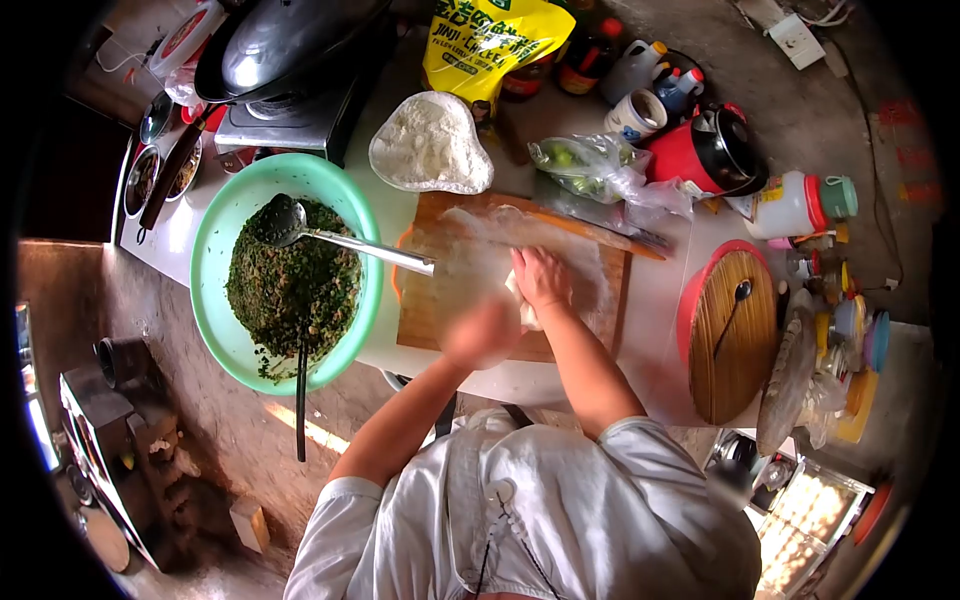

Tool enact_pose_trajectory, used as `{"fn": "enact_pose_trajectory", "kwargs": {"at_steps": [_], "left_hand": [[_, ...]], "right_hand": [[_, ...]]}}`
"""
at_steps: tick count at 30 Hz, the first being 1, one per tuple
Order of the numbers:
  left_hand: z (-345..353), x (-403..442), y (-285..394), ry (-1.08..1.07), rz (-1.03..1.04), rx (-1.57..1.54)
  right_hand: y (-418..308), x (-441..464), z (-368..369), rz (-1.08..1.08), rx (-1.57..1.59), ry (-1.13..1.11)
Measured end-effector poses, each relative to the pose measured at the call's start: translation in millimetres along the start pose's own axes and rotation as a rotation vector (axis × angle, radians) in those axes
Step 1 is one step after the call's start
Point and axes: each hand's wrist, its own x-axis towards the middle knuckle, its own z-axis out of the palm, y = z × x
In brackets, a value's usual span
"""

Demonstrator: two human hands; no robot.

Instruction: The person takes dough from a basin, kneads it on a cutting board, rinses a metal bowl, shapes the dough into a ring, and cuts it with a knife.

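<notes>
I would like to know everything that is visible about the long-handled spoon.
The long-handled spoon looks metallic, with a dark, rounded bowl and a straight, shiny handle. Its bowl lies on the chopped green mixture inside the pale green basin. The handle crosses the basin's rim, its end reaching over the wooden board. It is not being held.

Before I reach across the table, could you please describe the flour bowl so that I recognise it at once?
Start from the wooden board in the middle. Just beyond its far edge, in front of the yellow bag, sits the pale flour bowl. Unlike the larger green basin to its left, with its dark chopped mixture, it holds white flour.
</notes>
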Motion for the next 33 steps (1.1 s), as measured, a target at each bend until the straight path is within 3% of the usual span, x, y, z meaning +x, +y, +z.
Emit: {"fn": "enact_pose_trajectory", "kwargs": {"at_steps": [3, 5, 7, 8, 9, 10, 12, 18, 20, 23, 24, 26, 27, 28, 30, 31, 32, 33], "left_hand": [[-13, 6, 4, -0.152, -0.112, -0.103], [-14, 6, 2, -0.165, -0.143, -0.173], [-6, -1, -4, -0.198, -0.175, -0.25], [1, -5, -9, -0.117, -0.017, -0.158], [4, -8, -10, -0.032, 0.141, -0.065], [3, -9, -8, -0.033, 0.144, -0.064], [2, -13, -4, -0.161, -0.002, -0.088], [4, -4, -16, -0.227, -0.05, -0.139], [-7, 1, -15, -0.28, -0.071, -0.167], [-14, 4, -15, -0.313, 0.008, -0.285], [-15, 5, -15, -0.32, 0.036, -0.302], [-2, 7, -23, -0.315, -0.136, -0.391], [-4, 9, -23, -0.313, -0.137, -0.399], [-6, 12, -25, -0.365, -0.125, -0.393], [-13, 7, -19, -0.428, -0.111, -0.388], [-24, 4, -11, -0.361, 0.03, -0.269], [-30, 2, -6, -0.291, 0.169, -0.148], [-25, 0, -8, -0.345, 0.117, -0.144]], "right_hand": [[0, 9, -16, -0.014, -0.006, -0.154], [8, -6, -23, -0.086, 0.509, -0.149], [-4, -34, -50, 0.112, 0.787, -0.212], [-11, -52, -54, 0.239, 0.883, -0.226], [-15, -69, -46, 0.149, 0.727, -0.006], [-20, -81, -38, 0.057, 0.567, 0.209], [-22, -87, -28, 0.166, 0.501, 0.239], [-11, -30, -11, 0.136, -0.066, 0.091], [-5, -10, -3, 0.11, -0.07, 0.13], [-10, 14, -17, 0.232, -0.045, -0.236], [-9, 11, -19, 0.233, -0.045, -0.225], [2, 1, -13, 0.047, 0.185, -0.037], [6, -6, -14, -0.139, 0.258, 0.077], [9, -21, -15, -0.138, 0.253, 0.066], [5, -50, -31, 0.172, 1.185, -0.162], [-10, -59, -44, 0.179, 1.18, -0.049], [-22, -69, -52, 0.439, 1.245, -0.063], [-26, -77, -39, 0.333, 0.898, 0.126]]}}
